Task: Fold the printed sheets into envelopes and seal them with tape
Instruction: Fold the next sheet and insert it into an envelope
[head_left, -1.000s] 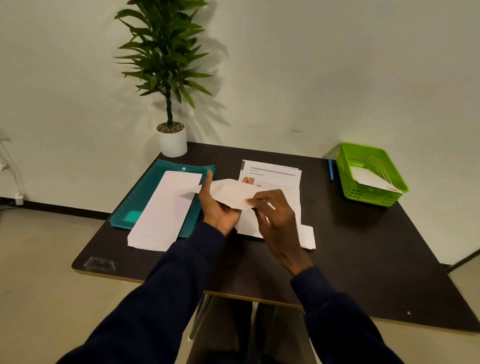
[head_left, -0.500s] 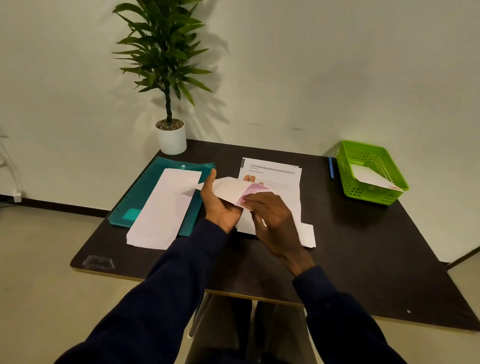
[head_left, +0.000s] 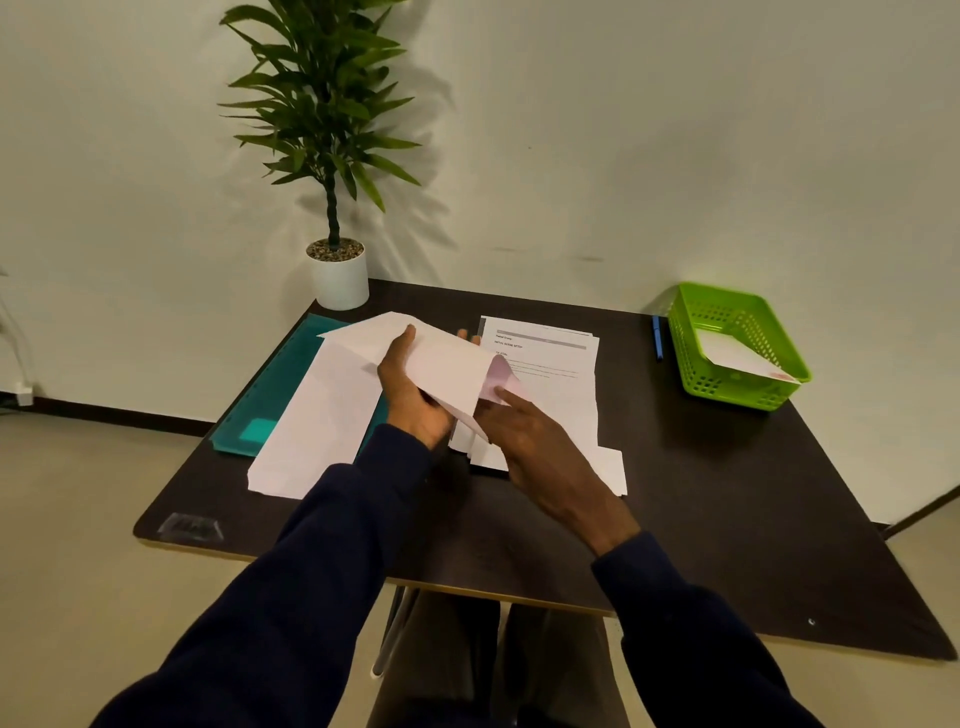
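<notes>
Nearest me, the left hand grips a white envelope held clear above the dark surface, thumb on top. The right hand meets the envelope's near end, index finger at the pink-lined mouth; I cannot tell whether the thumb pinches the lower edge. The envelope's long axis runs from far-left to near-right, so its mouth faces the right hand, which I judge better placed to feed paper in. Just beyond and below lie the printed sheets, closer to the right hand, long axis pointing away from me. Farther right stands a green basket.
</notes>
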